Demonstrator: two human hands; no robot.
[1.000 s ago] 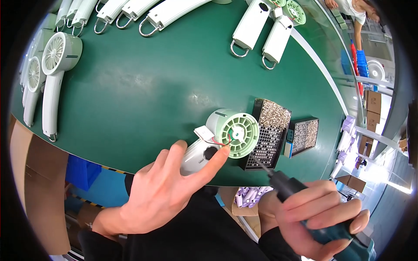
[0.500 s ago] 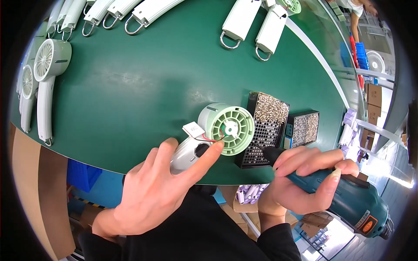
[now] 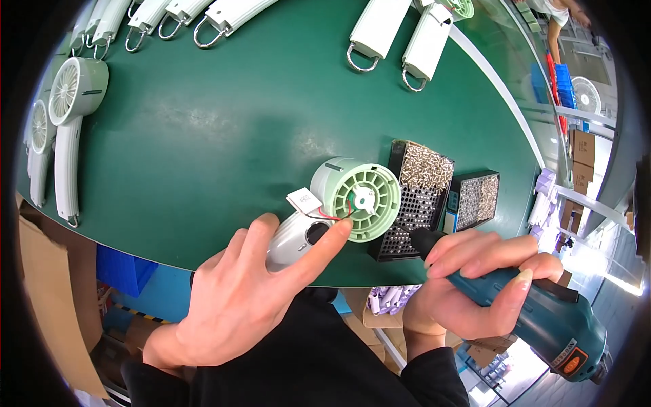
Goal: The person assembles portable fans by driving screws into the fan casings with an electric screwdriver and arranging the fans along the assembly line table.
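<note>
My left hand (image 3: 234, 292) is closed round the pale grey handle (image 3: 288, 245) of a handheld fan at the table's near edge. Its index fingertip presses beside thin red and black wires at the light green round fan head (image 3: 327, 182). That head's slotted ring and white hub face up and right. A small white square piece (image 3: 304, 201) is on the wires by the handle. My right hand (image 3: 461, 298) grips a teal electric screwdriver (image 3: 559, 322). The driver's black nose points at a black screw tray (image 3: 395, 154); the very tip is hard to make out.
A smaller screw tray (image 3: 468, 178) stands right of the first one. Assembled fans (image 3: 68, 156) lie along the left, and several white handles with metal loops (image 3: 381, 27) lie at the far side. Beyond the table are a blue bin (image 3: 125, 268) and cardboard boxes (image 3: 583, 159).
The view has shifted slightly. The screwdriver's rear end sits a little lower, while its nose stays over the tray. My left hand keeps its hold on the fan.
</note>
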